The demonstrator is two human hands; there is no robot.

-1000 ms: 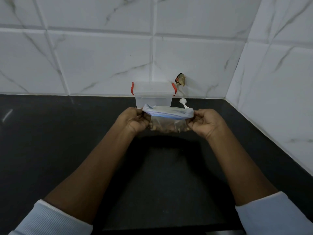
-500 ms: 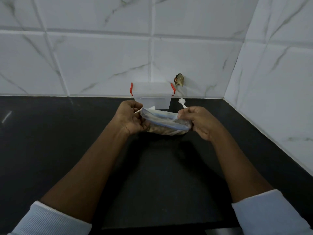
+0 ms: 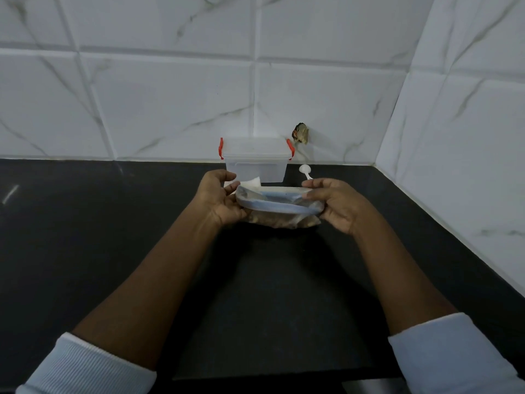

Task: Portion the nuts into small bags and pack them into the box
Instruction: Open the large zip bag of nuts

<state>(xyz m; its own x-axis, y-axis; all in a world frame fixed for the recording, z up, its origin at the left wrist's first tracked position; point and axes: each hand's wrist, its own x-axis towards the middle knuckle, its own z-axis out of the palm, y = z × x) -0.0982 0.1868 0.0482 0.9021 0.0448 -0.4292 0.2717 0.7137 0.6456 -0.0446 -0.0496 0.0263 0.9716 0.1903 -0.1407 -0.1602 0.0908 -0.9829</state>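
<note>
Both hands hold bag [image 3: 279,207] of nuts above counter [image 3: 85,237], center. Left hand [image 3: 220,199] pinches bag's left end, right hand [image 3: 333,204] pinches right end at the blue zip. Box [image 3: 255,160] with lid on, red clips, just beyond bag by far wall. White spoon [image 3: 306,171] right of box.

The bag of nuts [image 3: 279,207] is held over the counter [image 3: 85,237], the left hand [image 3: 220,199] at its 9 o'clock and the right hand [image 3: 338,207] at its 3 o'clock, with the box [image 3: 255,164] behind at 12 o'clock against the wall [image 3: 170,109] and the spoon [image 3: 306,170] at 1 o'clock, just beside the box.
</note>
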